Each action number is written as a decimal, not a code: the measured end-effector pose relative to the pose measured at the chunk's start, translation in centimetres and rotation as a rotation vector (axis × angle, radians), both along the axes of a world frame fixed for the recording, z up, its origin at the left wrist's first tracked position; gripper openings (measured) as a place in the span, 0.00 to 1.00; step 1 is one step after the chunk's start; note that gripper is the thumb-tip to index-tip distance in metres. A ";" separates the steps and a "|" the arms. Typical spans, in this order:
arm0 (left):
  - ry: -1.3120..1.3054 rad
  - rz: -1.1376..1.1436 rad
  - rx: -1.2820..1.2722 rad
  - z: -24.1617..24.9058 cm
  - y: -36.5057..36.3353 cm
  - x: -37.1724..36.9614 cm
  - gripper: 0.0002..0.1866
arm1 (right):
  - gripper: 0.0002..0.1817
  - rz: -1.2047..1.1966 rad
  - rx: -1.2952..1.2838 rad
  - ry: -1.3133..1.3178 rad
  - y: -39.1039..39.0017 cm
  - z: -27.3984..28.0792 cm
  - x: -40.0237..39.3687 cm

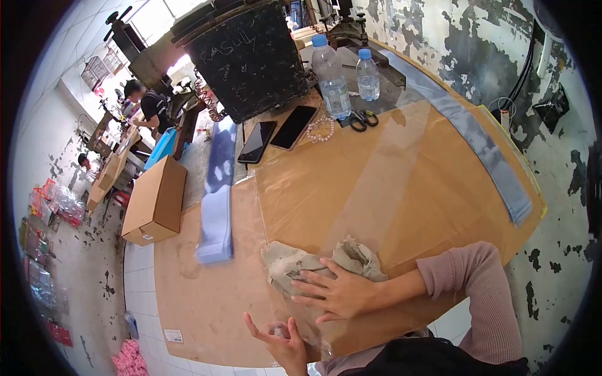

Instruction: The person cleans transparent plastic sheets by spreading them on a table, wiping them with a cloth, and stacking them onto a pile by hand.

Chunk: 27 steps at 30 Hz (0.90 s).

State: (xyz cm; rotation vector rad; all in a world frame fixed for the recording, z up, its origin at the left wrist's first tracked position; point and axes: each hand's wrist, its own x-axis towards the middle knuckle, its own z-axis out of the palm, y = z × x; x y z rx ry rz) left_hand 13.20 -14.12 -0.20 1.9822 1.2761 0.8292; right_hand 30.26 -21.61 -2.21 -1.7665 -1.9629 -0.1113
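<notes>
Brown tabletop [451, 188], two bottles [338, 97] [369, 84], one rag [288, 260] under right hand [345, 292].

Two foreground hands [345, 293], two phones [256, 142], two bottles [368, 81]

Beneath the fingers [311, 289] I have a broad table [194, 307] sheeted in brown. To their right I see a grey-and-white plaster wall [451, 50], its paint flaking away; well to their left, a whitish wall [88, 276] with dark peeling patches and a white square-tiled floor [139, 282]. Far beyond them, leftward, I get glaring daylight from a framed window [153, 22], a pale panelled ceiling [66, 28] and a long brown workbench [99, 191].
</notes>
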 end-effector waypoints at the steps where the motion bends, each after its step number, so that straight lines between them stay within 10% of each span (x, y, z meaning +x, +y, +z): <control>1: -0.053 -0.020 -0.065 0.1 0.1 0.3 0.24 | 0.30 -0.027 0.003 0.017 0.0 0.0 0.1; 3: -0.160 -0.063 -0.198 0.3 0.5 0.7 0.38 | 0.27 -0.084 0.061 -0.060 0.5 -0.3 1.2; 27: 0.245 0.231 0.591 -0.7 8.4 -14.1 0.07 | 0.17 -0.625 -0.009 -0.457 -5.1 0.6 18.3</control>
